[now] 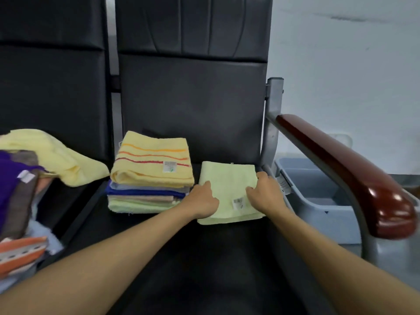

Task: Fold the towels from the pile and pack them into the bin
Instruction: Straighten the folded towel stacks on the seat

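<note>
Pile (34, 169): loose towels, yellow, purple, brown and orange-striped, heaped on the left-hand seat, well apart from both hands.
Stack (151, 178): folded towels on the middle seat (204, 258), a yellow striped one on top; we noted it just left of the left hand.
Left hand (202, 201): palm down on the folded towel's left edge, fingers spread on the cloth, not clamped round it.
Folded towel (227, 185): pale green, flat on the seat between our hands, slightly longer front to back, label (237, 203) near the front.
Right hand (264, 192): palm down at the right edge, likewise pressing, not gripping.
Armrest (341, 160): red-brown top on a metal frame, standing between towel and bin.
Bin (318, 189): grey-blue, right of the seat and lower; our right hand was nearer, and we judged the armrest frame the obstacle.
</note>
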### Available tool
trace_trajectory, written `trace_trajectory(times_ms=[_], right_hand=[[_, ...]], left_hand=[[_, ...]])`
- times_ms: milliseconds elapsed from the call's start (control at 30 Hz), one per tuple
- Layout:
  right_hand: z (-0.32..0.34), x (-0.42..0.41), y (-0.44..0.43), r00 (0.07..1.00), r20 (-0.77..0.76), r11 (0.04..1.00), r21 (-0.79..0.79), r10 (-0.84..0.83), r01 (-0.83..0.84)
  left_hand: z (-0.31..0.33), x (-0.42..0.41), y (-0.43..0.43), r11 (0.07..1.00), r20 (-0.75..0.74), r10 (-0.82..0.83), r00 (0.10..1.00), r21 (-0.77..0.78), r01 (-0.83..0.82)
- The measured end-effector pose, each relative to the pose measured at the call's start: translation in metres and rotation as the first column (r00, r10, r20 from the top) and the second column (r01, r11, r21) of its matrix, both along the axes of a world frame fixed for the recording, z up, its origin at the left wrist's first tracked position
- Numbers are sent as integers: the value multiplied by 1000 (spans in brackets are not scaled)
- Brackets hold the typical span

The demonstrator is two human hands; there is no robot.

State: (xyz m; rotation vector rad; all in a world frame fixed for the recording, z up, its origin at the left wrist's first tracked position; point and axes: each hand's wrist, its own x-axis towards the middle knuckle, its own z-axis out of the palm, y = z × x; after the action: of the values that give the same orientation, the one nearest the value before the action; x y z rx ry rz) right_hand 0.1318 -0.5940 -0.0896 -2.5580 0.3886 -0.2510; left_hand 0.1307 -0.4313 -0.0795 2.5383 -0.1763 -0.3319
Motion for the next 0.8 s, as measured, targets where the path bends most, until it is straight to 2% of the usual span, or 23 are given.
trace_trajectory(times_ms=[100, 233, 300, 400, 467, 533, 600, 700, 733, 800], right_hand=[[17, -25, 38, 996, 57, 994, 85, 65, -69], [40, -41, 104, 956, 114, 957, 75, 271, -280], [51, -42, 136, 929, 129, 929, 83, 348, -360], [66, -41, 192, 874, 135, 875, 71, 467, -478], [72, -36, 232, 830, 132, 828, 87, 541, -554], [76, -31, 266, 793, 146, 789, 99, 591, -606], [73, -26, 298, 767, 156, 754, 143, 622, -641], [65, -20, 336, 748, 141, 720, 204, 649, -663], [61, -19, 352, 742, 136, 708, 230, 656, -668], [56, -22, 373, 734, 121, 688, 274, 669, -672]], left_hand=[[22, -36, 40, 997, 38, -57, 998, -48, 59], [40, -63, 115, 975, 34, -29, 999, -218, 36], [44, -69, 155, 937, 17, 43, 999, -346, -34], [44, -78, 216, 820, -29, 212, 977, -539, -194], [40, -86, 253, 762, -19, 318, 948, -589, -268], [36, -88, 278, 757, 47, 400, 915, -580, -302], [35, -91, 302, 774, 176, 484, 857, -542, -326], [31, -96, 334, 851, 460, 523, 718, -338, -402], [28, -100, 349, 852, 518, 523, 677, -287, -439], [20, -105, 369, 845, 555, 518, 651, -212, -491]])
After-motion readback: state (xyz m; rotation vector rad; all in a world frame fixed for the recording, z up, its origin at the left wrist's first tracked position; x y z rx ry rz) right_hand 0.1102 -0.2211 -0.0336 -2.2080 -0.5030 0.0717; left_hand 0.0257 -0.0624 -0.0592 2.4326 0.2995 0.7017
